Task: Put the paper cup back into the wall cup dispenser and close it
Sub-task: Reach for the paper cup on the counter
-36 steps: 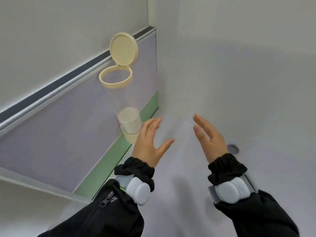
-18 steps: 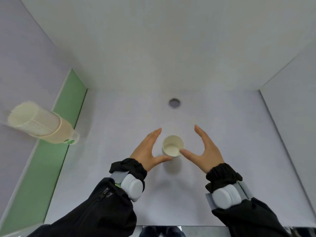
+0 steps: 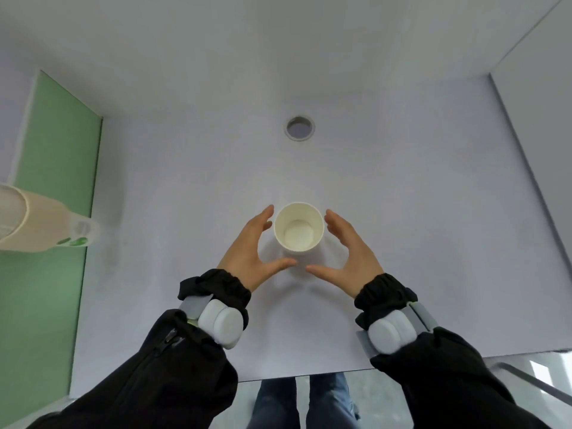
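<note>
A white paper cup point(image 3: 299, 227) stands upright, mouth up, in the middle of the pale desk point(image 3: 402, 212). My left hand point(image 3: 252, 253) is spread open just left of it and my right hand point(image 3: 351, 255) is spread open just right of it. Neither hand touches the cup; the thumbs nearly meet in front of it. The lower end of the wall cup dispenser point(image 3: 43, 224), a beige collar with a clear tip, pokes in from the left edge. Its top and lid are out of view.
A round cable hole point(image 3: 299, 127) sits in the desk behind the cup. A green strip point(image 3: 52, 168) runs along the left partition. White walls close the back and right side. The desk's front edge point(image 3: 309, 374) is near my body, my legs below it.
My view has swung down from the open dispenser lid on the wall to the desk. Both hands have closed in around the cup, which now looks nearer and larger.
</note>
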{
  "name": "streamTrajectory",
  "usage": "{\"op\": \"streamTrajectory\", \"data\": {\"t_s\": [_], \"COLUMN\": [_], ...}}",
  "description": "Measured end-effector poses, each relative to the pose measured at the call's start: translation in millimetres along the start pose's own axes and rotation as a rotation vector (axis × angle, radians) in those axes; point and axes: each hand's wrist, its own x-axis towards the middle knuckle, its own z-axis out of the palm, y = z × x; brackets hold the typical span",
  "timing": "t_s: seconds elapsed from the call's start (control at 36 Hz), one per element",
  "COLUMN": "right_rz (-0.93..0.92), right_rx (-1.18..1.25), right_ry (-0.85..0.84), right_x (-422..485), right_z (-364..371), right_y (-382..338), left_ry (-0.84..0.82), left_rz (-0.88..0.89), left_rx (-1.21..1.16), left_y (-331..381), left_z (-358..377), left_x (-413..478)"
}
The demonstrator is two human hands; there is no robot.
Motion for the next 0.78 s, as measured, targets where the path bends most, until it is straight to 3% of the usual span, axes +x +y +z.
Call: {"op": "streamTrajectory", "data": {"t_s": [0.47,0.78], "right_rz": [-0.139,-0.265], "right_rx": [0.083,0.055], "right_ry": [0.135,0.123], "right_x": [11.8,18.7], "right_z": [11.7,4.9], "right_y": [3.1,-53.0], "left_ry": [0.082,0.266], "left_rz": [0.043,0.121], "left_rx": [-0.069,-0.103], "left_y": [3.0,27.2], "left_z": [8.5,-27.7], "left_x": [5.1,-9.5]}}
